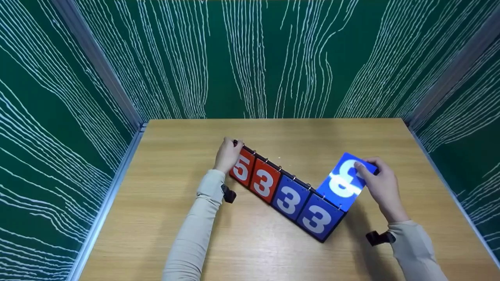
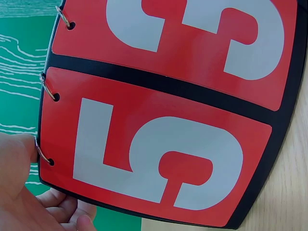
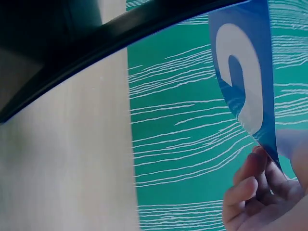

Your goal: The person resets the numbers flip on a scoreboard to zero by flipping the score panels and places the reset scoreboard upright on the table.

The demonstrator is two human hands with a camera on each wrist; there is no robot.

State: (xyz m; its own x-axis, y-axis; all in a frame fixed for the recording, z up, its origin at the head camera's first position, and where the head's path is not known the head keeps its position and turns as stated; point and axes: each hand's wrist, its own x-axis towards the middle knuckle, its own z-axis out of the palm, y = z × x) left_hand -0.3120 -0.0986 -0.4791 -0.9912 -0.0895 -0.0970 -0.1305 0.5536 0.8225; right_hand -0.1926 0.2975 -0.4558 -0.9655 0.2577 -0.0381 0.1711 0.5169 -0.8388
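Note:
A flip scoreboard (image 1: pixel 288 191) with a black backing stands slanted on the table, its cards hung on metal rings. From left to right the cards read a red 5 (image 2: pixel 159 154), a red 3 (image 1: pixel 262 182), a blue 3 (image 1: pixel 289 199) and another blue 3 (image 1: pixel 317 217). My left hand (image 1: pixel 227 155) grips the scoreboard's upper left corner, with fingers behind it. Over at the right end, my right hand (image 1: pixel 381 183) pinches the free edge of a blue number card (image 1: pixel 343 181), which is lifted over the top and bends. Its numeral shows upside down, partly hidden by glare and my thumb.
The wooden table (image 1: pixel 179 144) runs back to a green wall (image 1: pixel 273 58) with white wavy lines. Similar panels stand left and right, with metal rails (image 1: pixel 105 203) along the sides. Each wrist wears a small black camera (image 1: pixel 229 194).

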